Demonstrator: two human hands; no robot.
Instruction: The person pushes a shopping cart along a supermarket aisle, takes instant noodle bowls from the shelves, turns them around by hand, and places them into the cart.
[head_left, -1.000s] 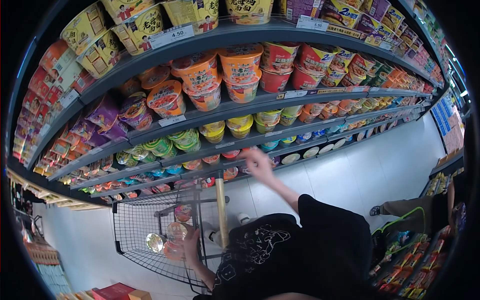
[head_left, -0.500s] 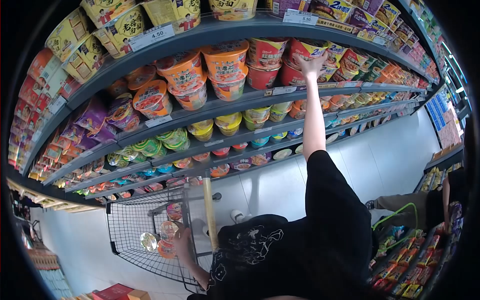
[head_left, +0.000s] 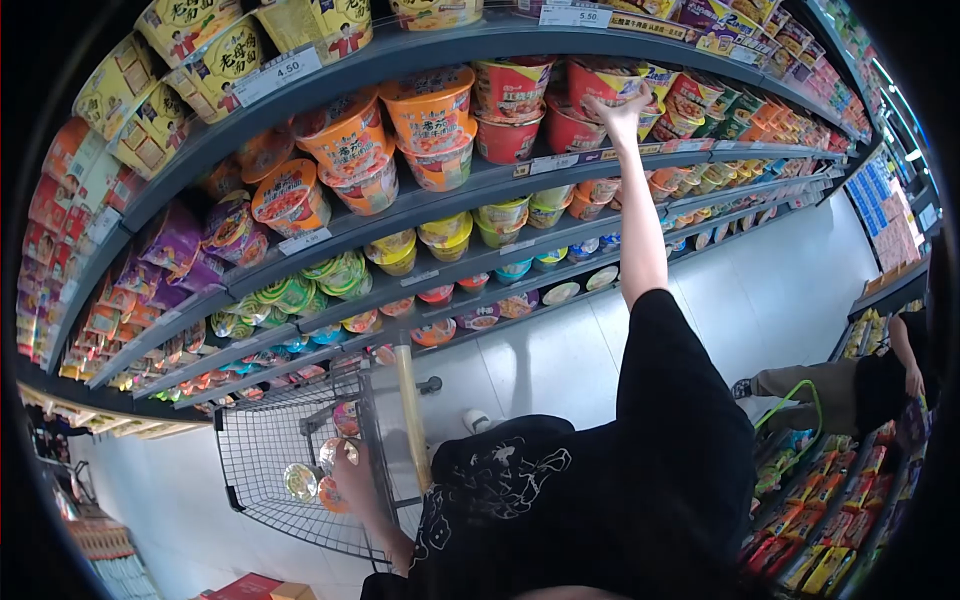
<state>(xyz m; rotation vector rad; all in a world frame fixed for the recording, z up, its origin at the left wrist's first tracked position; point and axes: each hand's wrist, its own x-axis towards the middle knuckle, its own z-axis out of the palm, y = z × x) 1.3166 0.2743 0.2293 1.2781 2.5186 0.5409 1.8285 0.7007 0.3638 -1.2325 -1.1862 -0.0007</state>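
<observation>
My right hand (head_left: 620,110) reaches up to the second shelf, its fingers around the lower part of a red noodle cup (head_left: 605,80) that stands on another red cup (head_left: 572,128). Low on the left, my left hand (head_left: 352,475) is over the wire shopping cart (head_left: 265,440), with its fingers at a noodle cup (head_left: 333,453). In the cart around that hand lie a silver-lidded cup (head_left: 302,481), an orange cup (head_left: 333,495) and a pink cup (head_left: 346,418).
Curved shelves (head_left: 420,215) of noodle cups fill the upper view. The cart's yellowish handle (head_left: 412,415) is beside my body. At the right another person (head_left: 880,385) stands near a green-rimmed basket (head_left: 815,405) and low racks of packets (head_left: 830,500).
My right hand has risen from above the cart handle to the red cup and closed around it. My left hand remains at the cups in the cart. The view has shifted slightly.
</observation>
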